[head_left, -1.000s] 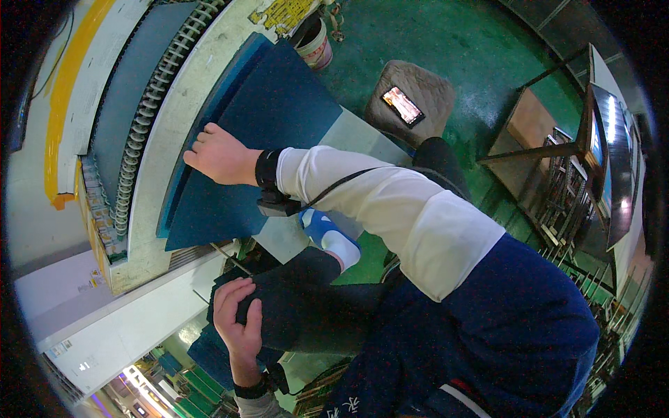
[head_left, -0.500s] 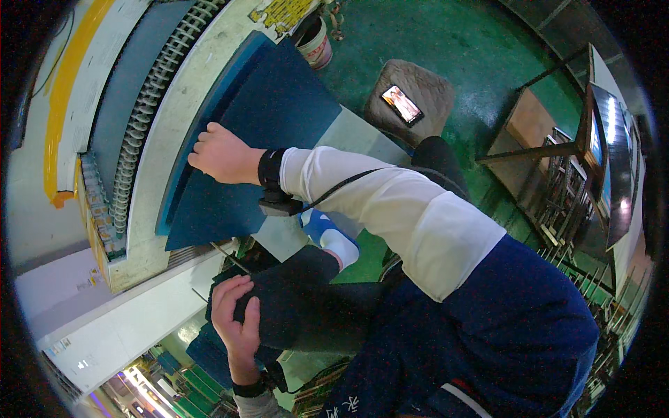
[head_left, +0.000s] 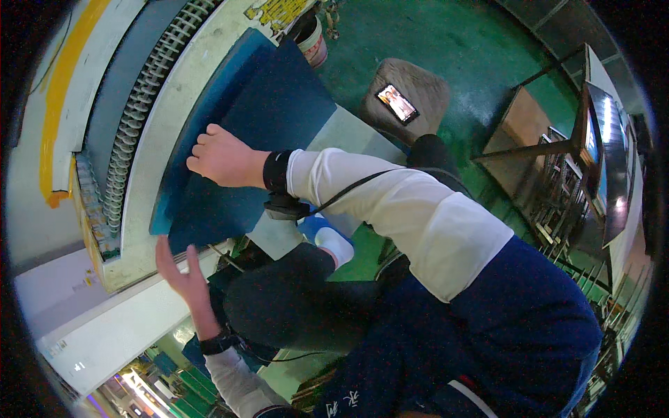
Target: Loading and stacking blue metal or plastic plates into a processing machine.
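A dark blue flat panel lies on a white-framed machine's edge, with a lighter blue strip showing along its left side. My right hand is closed, its fingers curled down at the panel's left edge; the fingertips are hidden beneath. By the panel's near left corner, my left hand is raised with its thumb and fingers spread, holding nothing. Any touch between its fingertips and the panel's corner is hard to tell. Black bands circle both wrists, and a small dark device sits by the right one.
A row of white rollers runs along the machine at left. Beyond the panel stand a bucket and a cushioned stool with a lit phone. A metal-framed rack is at right. My knee and blue-and-white slipper are below the panel.
My left hand has moved up and left from beside my knee to the panel's corner, its fingers spreading. My right hand and the dark blue panel have shifted slightly right against the lighter strip.
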Available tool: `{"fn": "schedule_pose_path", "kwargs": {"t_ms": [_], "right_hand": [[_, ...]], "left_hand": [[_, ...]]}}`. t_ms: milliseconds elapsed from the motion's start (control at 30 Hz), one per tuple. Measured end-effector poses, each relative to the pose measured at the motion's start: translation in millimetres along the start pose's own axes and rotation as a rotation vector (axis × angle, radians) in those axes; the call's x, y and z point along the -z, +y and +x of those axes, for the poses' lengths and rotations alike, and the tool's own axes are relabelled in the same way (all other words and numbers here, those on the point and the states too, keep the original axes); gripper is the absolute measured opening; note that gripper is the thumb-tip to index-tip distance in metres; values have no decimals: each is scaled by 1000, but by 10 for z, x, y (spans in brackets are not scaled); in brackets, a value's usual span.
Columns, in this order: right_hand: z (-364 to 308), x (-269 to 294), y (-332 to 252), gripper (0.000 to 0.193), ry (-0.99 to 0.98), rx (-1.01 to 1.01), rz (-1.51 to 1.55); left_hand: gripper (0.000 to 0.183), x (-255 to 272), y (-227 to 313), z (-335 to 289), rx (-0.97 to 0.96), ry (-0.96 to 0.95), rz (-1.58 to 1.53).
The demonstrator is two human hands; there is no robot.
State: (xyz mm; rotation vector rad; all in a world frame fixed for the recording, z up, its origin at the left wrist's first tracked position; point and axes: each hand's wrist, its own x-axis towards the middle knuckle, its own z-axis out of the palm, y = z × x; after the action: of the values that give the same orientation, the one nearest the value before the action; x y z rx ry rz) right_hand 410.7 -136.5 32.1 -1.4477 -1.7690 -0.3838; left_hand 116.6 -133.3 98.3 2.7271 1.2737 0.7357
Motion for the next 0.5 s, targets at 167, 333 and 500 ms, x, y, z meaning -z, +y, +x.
{"fn": "schedule_pose_path", "kwargs": {"t_ms": [167,333,500], "right_hand": [[-7,-13,1,8,-17,-5,-23],[17,9,26,9,-21,-5,-7],[1,-24,37,9,-25,-1,-10]], "left_hand": [[69,-302,-7,93,-71,-75,24],[73,-352,-59,128,-68,-70,148],[76,-471,70,83,-103,-27,211]]}}
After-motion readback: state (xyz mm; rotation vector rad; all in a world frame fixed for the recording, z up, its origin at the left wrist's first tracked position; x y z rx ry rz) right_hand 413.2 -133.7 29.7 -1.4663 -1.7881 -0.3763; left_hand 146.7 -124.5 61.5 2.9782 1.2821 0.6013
